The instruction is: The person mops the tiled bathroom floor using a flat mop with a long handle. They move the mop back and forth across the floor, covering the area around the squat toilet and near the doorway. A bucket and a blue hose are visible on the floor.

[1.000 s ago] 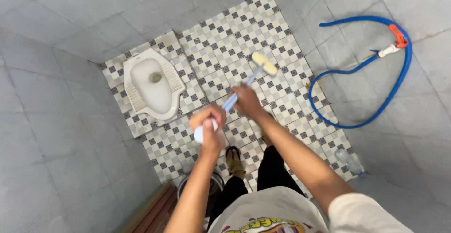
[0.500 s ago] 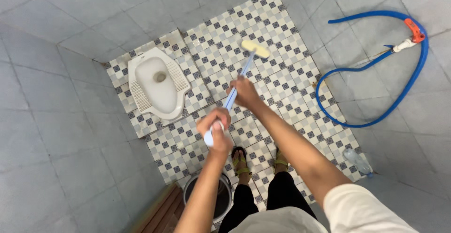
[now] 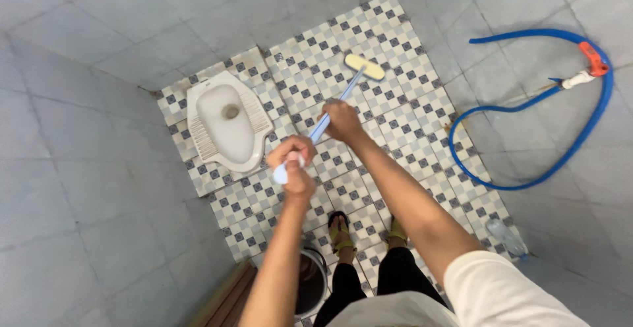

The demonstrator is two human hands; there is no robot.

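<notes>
Nearest, a metal bucket [image 3: 308, 281] stands by the person's sandalled feet. The left hand [image 3: 295, 163] clamps the long-handled brush's [image 3: 333, 108] blue handle end; the right hand [image 3: 342, 120] grips mid-shaft. Left of the brush sits a squat toilet [image 3: 227, 127]; right, a blue hose [image 3: 547, 106]. The brush head has moved slightly farther away since before.

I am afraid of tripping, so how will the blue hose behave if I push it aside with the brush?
The blue hose lies in loose curves, so it probably bends rather than slides whole. One end joins the white tap, so it likely stays anchored and may spring back.
</notes>
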